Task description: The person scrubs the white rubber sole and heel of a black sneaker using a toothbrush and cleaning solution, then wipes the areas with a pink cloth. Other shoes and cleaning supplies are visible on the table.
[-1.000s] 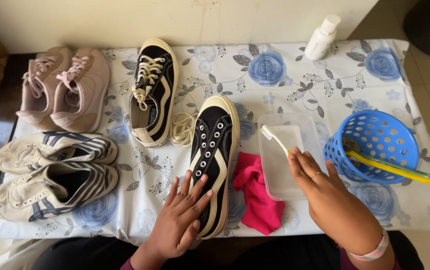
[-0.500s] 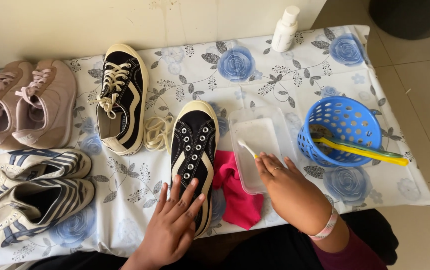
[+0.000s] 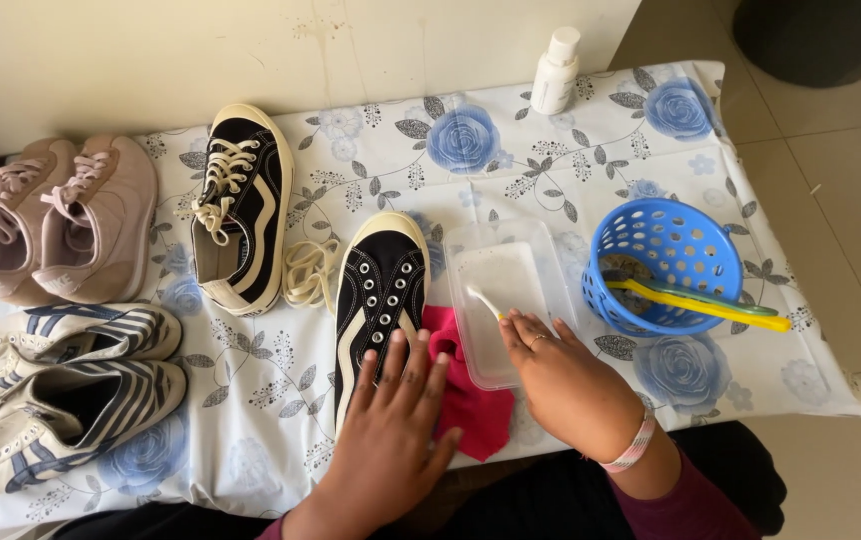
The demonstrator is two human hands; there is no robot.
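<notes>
Six shoes lie on the flowery cloth. The left hand, flat and open, presses one black canvas shoe without laces. The right hand pinches a thin white brush over one clear plastic tray.

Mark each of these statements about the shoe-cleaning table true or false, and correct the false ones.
1. The left hand rests flat on the unlaced black shoe. True.
2. The right hand holds a yellow brush. False: it holds a small white brush over the clear tray; the yellow brush lies in the blue basket.
3. A pink cloth lies between the unlaced shoe and the tray. True.
4. The white bottle stands inside the basket. False: it stands apart, at the table's far edge.
5. Loose laces lie between the two black shoes. True.
</notes>
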